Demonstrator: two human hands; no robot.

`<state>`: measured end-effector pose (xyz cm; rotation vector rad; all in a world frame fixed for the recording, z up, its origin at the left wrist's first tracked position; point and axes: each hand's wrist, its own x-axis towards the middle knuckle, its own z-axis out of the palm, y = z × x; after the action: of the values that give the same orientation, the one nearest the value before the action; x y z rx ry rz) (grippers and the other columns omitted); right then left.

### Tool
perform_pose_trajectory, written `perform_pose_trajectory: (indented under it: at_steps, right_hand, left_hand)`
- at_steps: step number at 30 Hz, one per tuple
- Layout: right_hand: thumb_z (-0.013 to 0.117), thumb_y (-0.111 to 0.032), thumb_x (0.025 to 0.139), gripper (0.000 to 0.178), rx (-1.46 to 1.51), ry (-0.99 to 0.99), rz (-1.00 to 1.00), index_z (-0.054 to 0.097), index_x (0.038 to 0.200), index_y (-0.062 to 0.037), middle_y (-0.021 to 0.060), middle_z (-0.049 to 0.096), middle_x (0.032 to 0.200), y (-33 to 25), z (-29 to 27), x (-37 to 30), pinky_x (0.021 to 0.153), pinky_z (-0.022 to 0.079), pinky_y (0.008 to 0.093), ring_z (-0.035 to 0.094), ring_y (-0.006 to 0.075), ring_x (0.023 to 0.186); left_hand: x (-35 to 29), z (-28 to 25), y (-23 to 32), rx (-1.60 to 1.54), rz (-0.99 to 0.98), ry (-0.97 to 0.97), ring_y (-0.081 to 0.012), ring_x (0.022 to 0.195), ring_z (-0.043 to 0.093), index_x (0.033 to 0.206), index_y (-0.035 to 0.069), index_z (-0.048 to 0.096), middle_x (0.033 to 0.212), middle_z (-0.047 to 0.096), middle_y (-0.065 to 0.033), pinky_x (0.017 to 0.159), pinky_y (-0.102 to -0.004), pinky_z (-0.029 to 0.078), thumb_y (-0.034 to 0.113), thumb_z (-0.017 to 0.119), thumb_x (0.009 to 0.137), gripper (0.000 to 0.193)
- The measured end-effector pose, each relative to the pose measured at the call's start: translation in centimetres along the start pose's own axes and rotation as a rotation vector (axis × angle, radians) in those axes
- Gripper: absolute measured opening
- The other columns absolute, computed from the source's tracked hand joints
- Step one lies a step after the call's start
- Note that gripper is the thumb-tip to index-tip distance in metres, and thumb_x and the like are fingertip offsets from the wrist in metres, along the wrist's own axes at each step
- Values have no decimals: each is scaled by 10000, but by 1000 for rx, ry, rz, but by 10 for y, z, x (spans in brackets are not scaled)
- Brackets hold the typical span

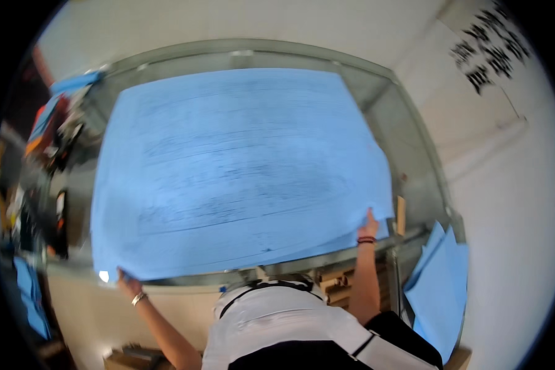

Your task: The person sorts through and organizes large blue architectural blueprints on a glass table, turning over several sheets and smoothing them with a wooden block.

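Note:
A large blue sheet [246, 148] with thin dark wavy streaks lies across a glass-topped table [407, 135]. At its near left corner, my left hand [128, 285] pinches the edge, fingers partly under the sheet. My right hand [369, 227] grips the near right edge with the thumb on top. Between my hands the near edge sags a little. Under the right part of that edge another blue layer shows. I cannot tell whether the material is paper or plastic.
Blurred clutter [55, 129], with orange, blue and black items, fills the table's left end. A narrow tan strip [401, 216] lies right of the sheet. Folded blue sheets [441, 290] stand at the near right. Brown rolls [339, 287] sit below the table's front edge. Walls border the far and right sides.

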<state>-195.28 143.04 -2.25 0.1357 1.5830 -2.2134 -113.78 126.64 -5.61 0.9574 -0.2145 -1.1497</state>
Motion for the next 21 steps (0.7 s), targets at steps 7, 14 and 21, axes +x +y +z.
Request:
perform_pose_trajectory:
  at_steps: [7, 14, 21]
  right_hand:
    - [731, -108, 692, 616, -151, 325, 40, 404, 1160, 124, 200, 546, 1072, 11, -48, 14, 822, 447, 390, 538, 268, 906]
    - [709, -234, 722, 772, -149, 485, 93, 294, 1268, 121, 228, 460, 1190, 9, -20, -10, 859, 417, 390, 499, 288, 992]
    - [637, -326, 788, 717, -105, 485, 86, 315, 1240, 128, 222, 489, 1135, 6, -23, -10, 795, 439, 382, 516, 275, 931]
  left_hand:
    - [5, 16, -32, 505, 151, 310, -260, 828, 560, 940, -123, 568, 971, 582, -172, 743, -425, 481, 121, 619, 776, 298]
    - [24, -9, -22, 691, 232, 377, -266, 841, 570, 910, -111, 588, 944, 592, -174, 711, -422, 481, 168, 623, 785, 307]
    - [42, -6, -31, 539, 157, 474, -259, 817, 564, 916, -108, 583, 930, 590, -152, 727, -417, 475, 140, 618, 783, 284]
